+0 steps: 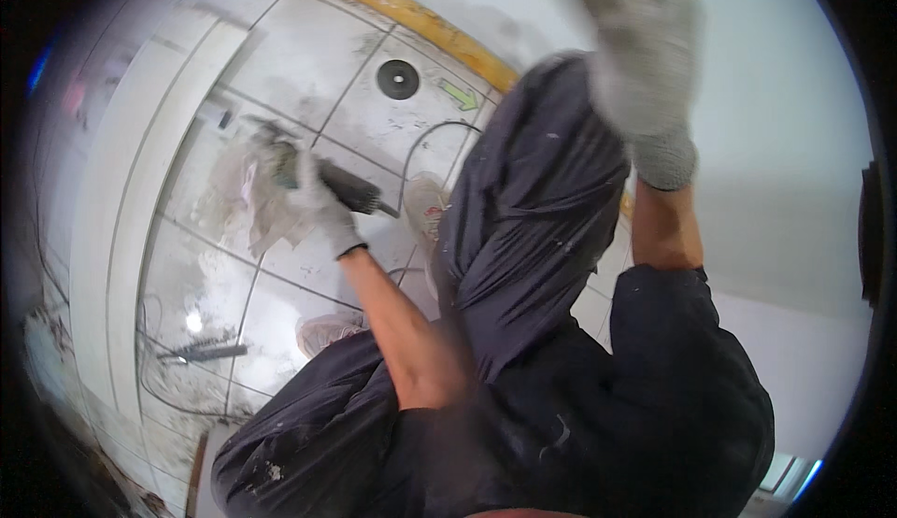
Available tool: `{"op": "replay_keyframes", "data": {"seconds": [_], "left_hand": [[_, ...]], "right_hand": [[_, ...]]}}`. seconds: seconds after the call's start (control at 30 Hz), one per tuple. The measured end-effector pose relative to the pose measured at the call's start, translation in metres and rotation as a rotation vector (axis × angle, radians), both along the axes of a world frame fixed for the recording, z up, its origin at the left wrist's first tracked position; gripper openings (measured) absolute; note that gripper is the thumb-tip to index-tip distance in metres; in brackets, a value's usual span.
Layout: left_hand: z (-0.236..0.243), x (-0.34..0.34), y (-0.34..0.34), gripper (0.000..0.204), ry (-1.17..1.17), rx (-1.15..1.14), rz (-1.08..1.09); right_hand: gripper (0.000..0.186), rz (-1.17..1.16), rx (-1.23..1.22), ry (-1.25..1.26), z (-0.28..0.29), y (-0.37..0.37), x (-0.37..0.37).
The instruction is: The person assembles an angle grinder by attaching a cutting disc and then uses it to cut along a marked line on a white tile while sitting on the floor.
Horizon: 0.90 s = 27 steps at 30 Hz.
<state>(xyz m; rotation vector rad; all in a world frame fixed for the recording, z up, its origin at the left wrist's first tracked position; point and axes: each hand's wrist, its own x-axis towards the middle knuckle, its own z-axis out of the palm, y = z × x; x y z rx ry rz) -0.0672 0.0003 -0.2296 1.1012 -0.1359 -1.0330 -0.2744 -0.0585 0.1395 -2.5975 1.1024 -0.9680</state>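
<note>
My left hand (325, 208), in a pale work glove, is closed around a dark, cylindrical corded power tool (348, 187) that looks like an angle grinder. A crumpled clear plastic bag (245, 191) bunches around the tool's front end and partly hides it. High on the right, my right hand (647, 56), in a grey knit glove, is raised above my bent knee in front of the white wall (775, 98). Motion blur smears its fingers, and I see nothing clearly held in it.
A black disc (398, 80) with a centre hole lies on the dirty tiled floor near a green arrow sticker (459, 96). Long white panels (154, 182) lie along the left. A knife-like hand tool (204, 354) rests nearby. A cord (411, 149) loops by my shoe (427, 208).
</note>
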Motion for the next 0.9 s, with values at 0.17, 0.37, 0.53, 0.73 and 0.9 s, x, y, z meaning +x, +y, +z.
{"op": "replay_keyframes", "data": {"seconds": [0.17,0.37,0.53,0.73,0.9], "left_hand": [[0.057,0.082,-0.050,0.045,-0.006,-0.029,-0.045],[0.089,0.179,-0.119,0.052,-0.028,-0.283,-0.304],[0.106,0.286,-0.213,0.044,-0.237,-0.150,-0.476],[0.186,0.367,-0.349,0.037,-0.487,0.011,-0.637],[0.277,0.369,-0.399,0.038,-0.733,0.053,-0.805]], "right_hand": [[0.035,-0.609,0.110,-0.107,-0.036,0.059,-0.159],[0.041,-0.837,0.913,0.317,-0.229,0.148,-0.254],[0.038,-0.719,1.070,0.218,-0.321,0.195,-0.243],[0.034,-0.655,1.113,0.221,-0.349,0.187,-0.195],[0.033,-0.622,0.609,0.267,-0.371,0.146,-0.156]]}}
